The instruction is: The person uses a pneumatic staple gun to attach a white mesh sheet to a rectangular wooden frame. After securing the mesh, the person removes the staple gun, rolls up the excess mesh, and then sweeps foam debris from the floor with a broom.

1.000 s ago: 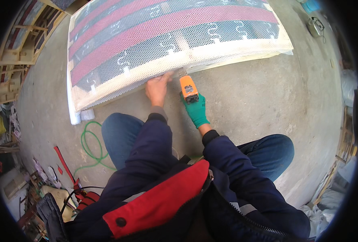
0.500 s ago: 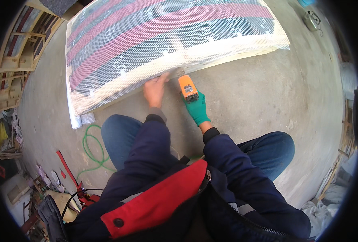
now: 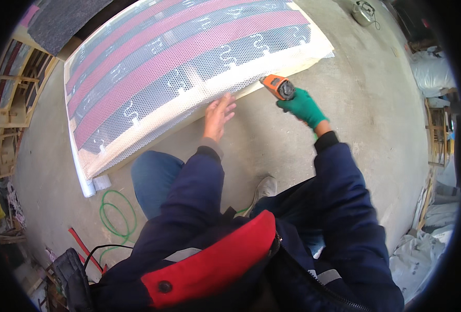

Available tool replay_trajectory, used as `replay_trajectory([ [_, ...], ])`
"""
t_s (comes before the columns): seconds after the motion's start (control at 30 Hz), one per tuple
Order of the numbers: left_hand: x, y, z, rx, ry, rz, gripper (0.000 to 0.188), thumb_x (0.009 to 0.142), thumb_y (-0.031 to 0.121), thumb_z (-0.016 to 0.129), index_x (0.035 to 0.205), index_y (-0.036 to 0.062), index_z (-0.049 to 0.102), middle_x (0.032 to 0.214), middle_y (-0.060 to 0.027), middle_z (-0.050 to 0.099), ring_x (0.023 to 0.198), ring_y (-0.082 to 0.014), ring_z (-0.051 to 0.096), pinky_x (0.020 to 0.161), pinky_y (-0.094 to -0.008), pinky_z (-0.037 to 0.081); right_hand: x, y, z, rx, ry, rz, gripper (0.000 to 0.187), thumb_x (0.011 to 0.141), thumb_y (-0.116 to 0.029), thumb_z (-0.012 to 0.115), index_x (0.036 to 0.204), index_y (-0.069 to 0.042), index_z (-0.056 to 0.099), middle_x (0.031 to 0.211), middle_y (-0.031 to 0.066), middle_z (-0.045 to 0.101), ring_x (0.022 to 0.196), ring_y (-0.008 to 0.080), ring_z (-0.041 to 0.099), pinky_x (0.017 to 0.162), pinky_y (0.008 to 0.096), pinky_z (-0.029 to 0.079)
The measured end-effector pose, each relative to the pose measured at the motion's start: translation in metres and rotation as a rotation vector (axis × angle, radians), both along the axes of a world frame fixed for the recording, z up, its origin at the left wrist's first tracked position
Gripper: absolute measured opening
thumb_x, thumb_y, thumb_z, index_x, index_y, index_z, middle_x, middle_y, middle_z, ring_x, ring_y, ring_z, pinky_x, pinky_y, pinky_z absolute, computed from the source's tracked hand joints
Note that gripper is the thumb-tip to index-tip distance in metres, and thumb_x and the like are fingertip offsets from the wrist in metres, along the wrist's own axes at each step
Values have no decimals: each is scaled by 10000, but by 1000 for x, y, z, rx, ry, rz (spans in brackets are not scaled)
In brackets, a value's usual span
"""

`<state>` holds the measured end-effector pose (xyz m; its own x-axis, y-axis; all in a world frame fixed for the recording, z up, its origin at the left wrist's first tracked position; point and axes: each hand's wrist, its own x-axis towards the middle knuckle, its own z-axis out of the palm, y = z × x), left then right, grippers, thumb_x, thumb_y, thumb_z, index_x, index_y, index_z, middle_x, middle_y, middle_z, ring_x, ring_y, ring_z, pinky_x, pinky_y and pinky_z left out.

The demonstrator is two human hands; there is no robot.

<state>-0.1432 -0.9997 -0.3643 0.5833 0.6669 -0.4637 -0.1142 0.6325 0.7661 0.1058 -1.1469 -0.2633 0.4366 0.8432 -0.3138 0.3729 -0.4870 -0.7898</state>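
A wooden seat frame with pink and dark bands and zigzag springs lies in front of me, covered by white plastic netting. My bare left hand is at the near edge of the frame, fingers stretched out and slightly apart, fingertips by the netting. My right hand, in a green glove, is wrapped round an orange staple gun with a dark round end. Its nose points at the frame's near edge, farther right than my left hand; whether it touches the netting I cannot tell.
Loops of green hose lie on the concrete floor to my left. A roll of white netting pokes out at the frame's left corner. More wooden frames stand at far left; a metal kettle sits far right, plastic-wrapped bundles along the right.
My right hand has moved right with the staple gun, which has tilted towards the left. My left hand has shifted along the edge and its fingers have opened out. The view has turned rightward.
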Motion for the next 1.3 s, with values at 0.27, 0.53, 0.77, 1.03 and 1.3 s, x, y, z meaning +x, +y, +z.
replay_trajectory([
  [0.27, 43, -13, -5, -44, -103, 218, 379, 1003, 390, 712, 1180, 65, 627, 1168, -91, 706, 1140, -203, 644, 996, -383, 488, 33, -52, 81, -162, 95, 18, 278, 824, -229, 783, 970, -3, 712, 764, 61, 704, 675, 137, 658, 652, 314, 528],
  [0.53, 53, -33, -12, 47, -181, 320, 296, 994, 261, 721, 1126, 11, 637, 1089, -99, 727, 1061, -184, 680, 978, -344, 489, 0, -68, 63, -107, 339, -91, 250, 853, -206, 783, 949, 14, 714, 737, 62, 677, 649, 143, 644, 626, 317, 514],
  [0.77, 45, -32, -25, 124, 21, 290, 275, 983, 274, 738, 1038, 7, 701, 992, -67, 738, 973, -128, 645, 918, -312, 471, -54, -39, 0, 14, 424, -204, 287, 871, -221, 809, 1044, -9, 723, 798, 51, 703, 673, 120, 637, 625, 295, 515],
  [1.03, 42, -34, -23, 229, 59, 247, 286, 998, 246, 712, 1029, -36, 746, 1006, -70, 759, 896, -117, 651, 879, -289, 498, -113, -23, -78, 208, 340, -256, 404, 885, -286, 823, 1150, 3, 727, 870, 59, 752, 770, 142, 695, 726, 323, 559],
  [1.3, 41, -34, -19, 172, 13, 249, 287, 1002, 251, 712, 1023, -34, 741, 998, -90, 763, 930, -125, 669, 923, -299, 496, -104, -30, -53, 196, 345, -205, 393, 918, -243, 783, 1225, -17, 686, 961, 13, 697, 803, 95, 611, 708, 290, 520],
])
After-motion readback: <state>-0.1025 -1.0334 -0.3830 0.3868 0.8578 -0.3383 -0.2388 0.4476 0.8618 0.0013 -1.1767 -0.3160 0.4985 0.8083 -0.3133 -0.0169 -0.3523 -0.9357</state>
